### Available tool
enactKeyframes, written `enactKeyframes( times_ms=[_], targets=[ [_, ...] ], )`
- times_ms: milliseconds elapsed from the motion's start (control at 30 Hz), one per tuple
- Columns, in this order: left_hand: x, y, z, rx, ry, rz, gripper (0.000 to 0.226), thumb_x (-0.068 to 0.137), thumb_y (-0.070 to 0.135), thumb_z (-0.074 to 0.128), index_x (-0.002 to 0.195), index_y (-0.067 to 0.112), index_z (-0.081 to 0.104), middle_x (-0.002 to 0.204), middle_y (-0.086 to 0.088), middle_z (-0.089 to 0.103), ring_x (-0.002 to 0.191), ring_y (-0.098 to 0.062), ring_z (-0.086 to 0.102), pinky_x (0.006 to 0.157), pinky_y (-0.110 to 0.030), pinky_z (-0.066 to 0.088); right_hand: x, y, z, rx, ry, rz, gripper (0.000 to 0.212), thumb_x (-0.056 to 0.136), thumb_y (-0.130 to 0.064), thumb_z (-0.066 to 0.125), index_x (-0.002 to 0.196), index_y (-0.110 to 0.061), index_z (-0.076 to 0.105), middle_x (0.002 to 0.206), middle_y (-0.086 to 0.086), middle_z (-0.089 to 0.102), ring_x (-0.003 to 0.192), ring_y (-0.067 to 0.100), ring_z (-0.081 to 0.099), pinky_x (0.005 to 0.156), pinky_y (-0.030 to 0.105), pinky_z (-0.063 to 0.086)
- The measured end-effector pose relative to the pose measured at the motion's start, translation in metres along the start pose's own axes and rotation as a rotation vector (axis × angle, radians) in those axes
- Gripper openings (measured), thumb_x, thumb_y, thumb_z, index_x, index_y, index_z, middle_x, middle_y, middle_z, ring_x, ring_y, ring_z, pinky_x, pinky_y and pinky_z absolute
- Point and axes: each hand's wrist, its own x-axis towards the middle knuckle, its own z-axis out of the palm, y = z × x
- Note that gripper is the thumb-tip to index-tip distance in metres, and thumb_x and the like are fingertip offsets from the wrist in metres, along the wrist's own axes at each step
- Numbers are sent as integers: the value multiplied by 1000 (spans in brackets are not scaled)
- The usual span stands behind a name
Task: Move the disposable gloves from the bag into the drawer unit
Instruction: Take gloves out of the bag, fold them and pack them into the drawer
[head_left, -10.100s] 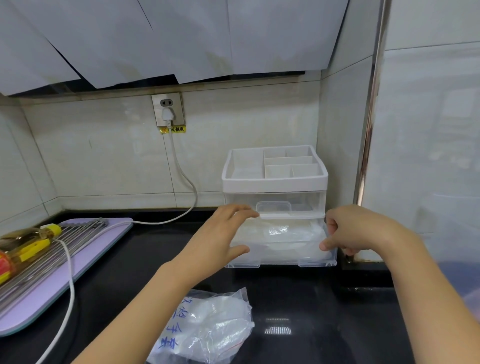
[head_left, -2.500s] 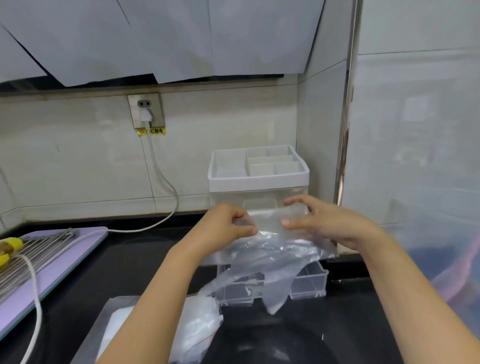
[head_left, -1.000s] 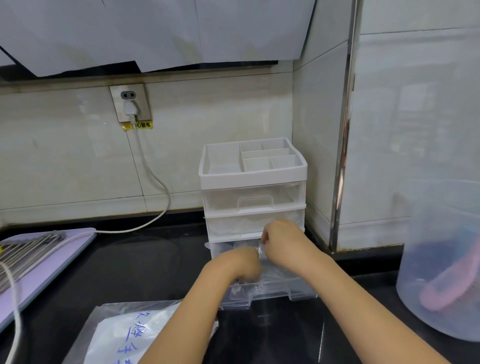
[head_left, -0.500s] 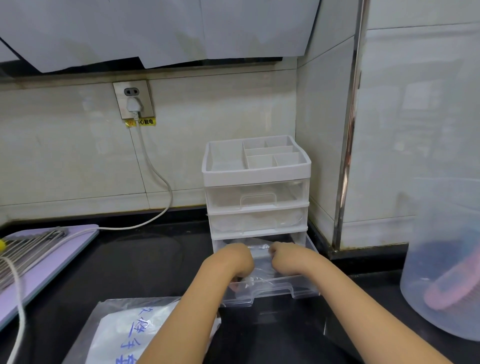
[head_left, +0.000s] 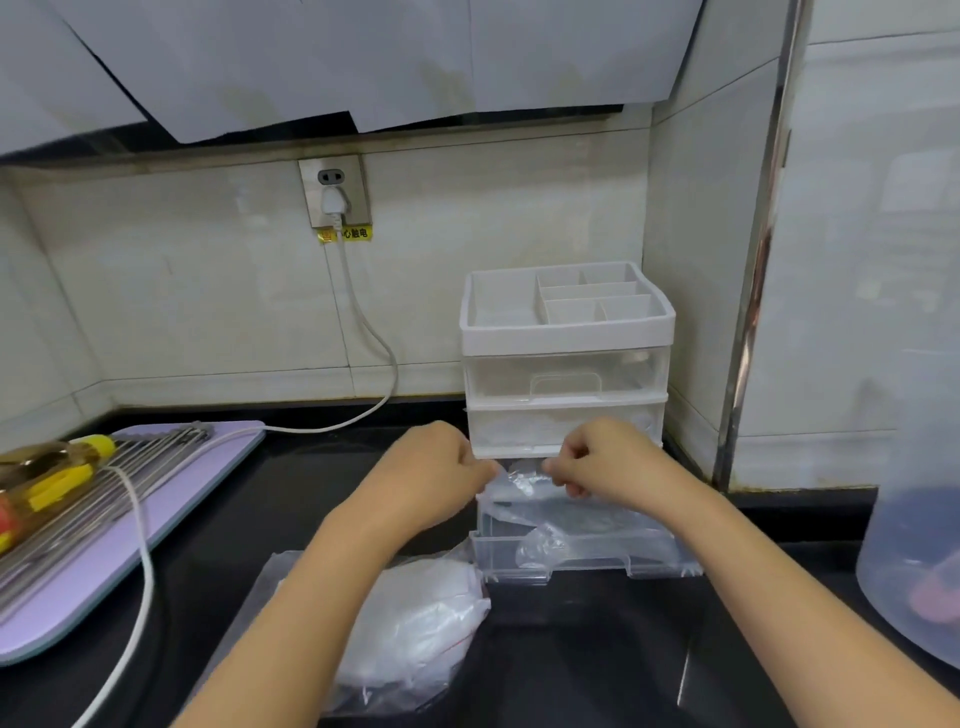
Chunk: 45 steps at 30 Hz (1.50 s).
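- While I pinch the thin clear glove (head_left: 522, 480) between both hands, it hangs right over the open bottom drawer (head_left: 582, 564) of the drawer unit (head_left: 566, 332).
- Left hand (head_left: 434, 475) has fingers pressed together on the glove's left edge; right hand (head_left: 602, 460) pinches the right edge. Film is stretched between them.
- Long axis of the held glove runs left-right, roughly parallel to the drawer front. Which end is the cuff I can't tell; too crumpled and transparent.
- Drawer lies directly below and slightly toward me from the grip, so my guess at the next move is straight down and let go. Both hands are about equally near.
- More clear film already sits in the drawer, touching its front wall.
- Bag (head_left: 415, 618) with the remaining gloves lies on the black counter (head_left: 597, 654), just left of the drawer front, under my left forearm.
- Upper two drawers look closed.
- Cable (head_left: 363, 322) and purple tray (head_left: 130, 545) sit well apart on the left; translucent tub (head_left: 914, 545) on the right.
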Motion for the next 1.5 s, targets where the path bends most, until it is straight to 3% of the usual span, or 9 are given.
enactKeyframes(
  times_ms=[167, 300, 400, 467, 633, 833, 1067, 1333, 1500],
  targets=[
    [-35, -38, -4, 17, 31, -10, 31, 87, 38, 64, 67, 16, 57, 65, 6, 59, 58, -6, 51, 56, -19, 39, -27, -34, 22, 58, -176, -269, 10, 82, -27, 71, 78, -19, 74, 75, -4, 71, 65, 0, 61, 66, 18, 51],
    [-42, -60, 13, -25, -23, 43, 12, 82, 33, 71, 85, 22, 68, 86, 13, 65, 87, -1, 60, 84, -19, 48, -43, -39, 59, 81, -230, -371, 9, 82, -20, 71, 89, -23, 75, 80, -11, 69, 69, -6, 56, 65, 8, 44],
    [-41, -72, 25, 23, -65, 100, 16, 84, 38, 68, 95, 26, 66, 95, 18, 64, 97, 1, 56, 114, -24, 18, -50, -31, 87, 59, -224, -374, 19, 77, -31, 76, 95, -26, 73, 93, -11, 65, 75, -1, 53, 71, 13, 44],
    [-40, -78, 29, 92, -109, 127, 18, 86, 34, 67, 102, 26, 65, 104, 17, 65, 101, 0, 57, 119, -31, 2, -52, -26, 99, 20, -213, -381, 28, 74, -37, 78, 99, -26, 71, 88, -16, 58, 76, 0, 50, 71, 15, 42],
    [-45, -83, 28, 87, -143, 170, 27, 84, 14, 64, 108, 26, 65, 112, 17, 64, 106, 2, 55, 117, -30, -3, -56, -27, 111, -76, -108, -413, 10, 82, -21, 68, 91, -20, 74, 88, -9, 64, 77, 5, 53, 78, 28, 48],
    [-51, -78, 23, 14, -138, 208, 27, 82, 8, 60, 92, 31, 69, 124, 9, 60, 118, 0, 50, 119, -32, -8, -57, -25, 113, -178, -72, -462, 14, 91, -19, 55, 92, -14, 68, 94, -4, 63, 86, 15, 56, 79, 32, 45],
    [-50, -87, 28, 96, -255, 216, 35, 78, 34, 73, 112, 25, 68, 148, 10, 40, 142, -2, 19, 112, -26, -16, -52, -23, 105, -125, 66, -526, 13, 94, -18, 52, 88, -17, 63, 86, -14, 53, 81, 7, 51, 76, 23, 42],
    [-45, -96, 31, 178, -220, 173, 36, 76, 38, 74, 85, 3, 71, 146, 7, 44, 141, -4, 24, 114, -31, -16, -48, -22, 75, -104, 331, -574, 10, 94, -14, 55, 86, -14, 60, 85, -8, 54, 77, 8, 51, 71, 19, 41],
    [-45, -96, 29, 188, -207, 167, 37, 76, 39, 73, 91, 5, 73, 145, 9, 45, 141, -3, 24, 113, -30, -18, -46, -9, 55, 26, 428, -447, 12, 96, -12, 51, 85, -16, 54, 86, -10, 52, 78, 5, 51, 70, 12, 40]
  ],
)
